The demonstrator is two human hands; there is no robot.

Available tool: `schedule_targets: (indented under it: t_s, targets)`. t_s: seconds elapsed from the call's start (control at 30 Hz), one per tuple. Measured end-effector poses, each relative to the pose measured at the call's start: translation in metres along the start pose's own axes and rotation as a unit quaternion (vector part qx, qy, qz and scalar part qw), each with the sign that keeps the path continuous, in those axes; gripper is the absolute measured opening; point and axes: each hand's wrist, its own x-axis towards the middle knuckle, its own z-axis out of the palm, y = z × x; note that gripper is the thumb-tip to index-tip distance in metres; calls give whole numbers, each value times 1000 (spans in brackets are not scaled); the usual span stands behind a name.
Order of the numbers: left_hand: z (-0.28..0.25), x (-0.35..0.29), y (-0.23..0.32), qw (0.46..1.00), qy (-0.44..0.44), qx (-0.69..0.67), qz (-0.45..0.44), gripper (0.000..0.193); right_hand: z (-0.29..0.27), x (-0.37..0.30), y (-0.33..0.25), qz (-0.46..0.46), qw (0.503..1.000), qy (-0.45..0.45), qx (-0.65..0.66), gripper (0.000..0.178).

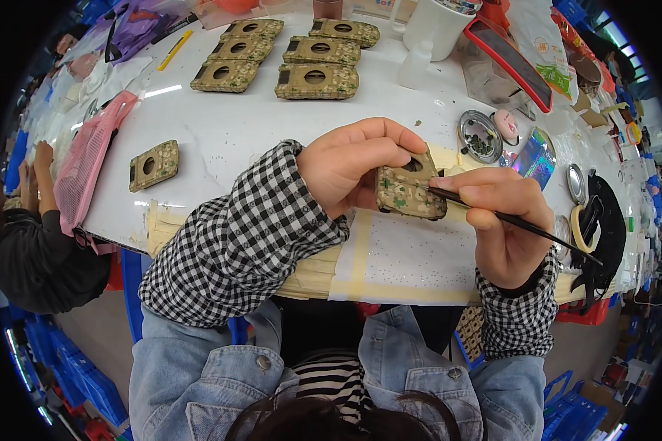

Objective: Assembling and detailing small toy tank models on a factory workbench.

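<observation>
A camouflage-patterned model tank hull (pixel 410 192) with a round opening is gripped in my left hand (pixel 357 163), fingers closed around its far left side. Between the fingers and thumb of my right hand (pixel 506 217) is a slim dark paintbrush (pixel 526 226). Its tip end meets the hull's right side; the tip itself is too small to make out. Another hull (pixel 154 166) lies by itself to the left. Farther back several more stand in two columns, among them a near one (pixel 316 81) and one at the left (pixel 226 75).
Taped white paper (pixel 412 257) covers the table edge below my hands. To the right are a round tin (pixel 480 136) with dark bits, a red-framed phone (pixel 509 65), a white mug (pixel 434 29) and a clear bottle (pixel 416 65). A pink mesh pouch (pixel 88 165) lies left, near another person's arm (pixel 45 180).
</observation>
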Motion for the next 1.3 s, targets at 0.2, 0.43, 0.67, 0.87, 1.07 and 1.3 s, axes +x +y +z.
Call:
schedule_targets:
  t_s: [0.2, 0.43, 0.67, 0.87, 1.07, 1.3]
  targets:
    - [0, 0, 1, 1000, 2, 1, -4, 25, 0, 0, 1, -1, 1000, -2, 5, 18]
    - [1, -1, 1, 1000, 0, 0, -5, 25, -1, -1, 0, 3, 1000, -1, 7, 18]
    - [2, -2, 2, 1000, -2, -1, -4, 25, -1, -1, -2, 24, 998, 10, 49, 19]
    - [2, 0, 2, 1000, 1, 4, 2, 24, -8, -4, -5, 11, 996, 54, 76, 21]
    - [1, 1, 2, 1000, -4, -18, 3, 22, -20, -7, -22, 20, 990, 123, -66, 16]
    - [0, 1, 4, 999, -26, 8, -19, 23, -35, -20, -12, 75, 911, 47, -404, 22]
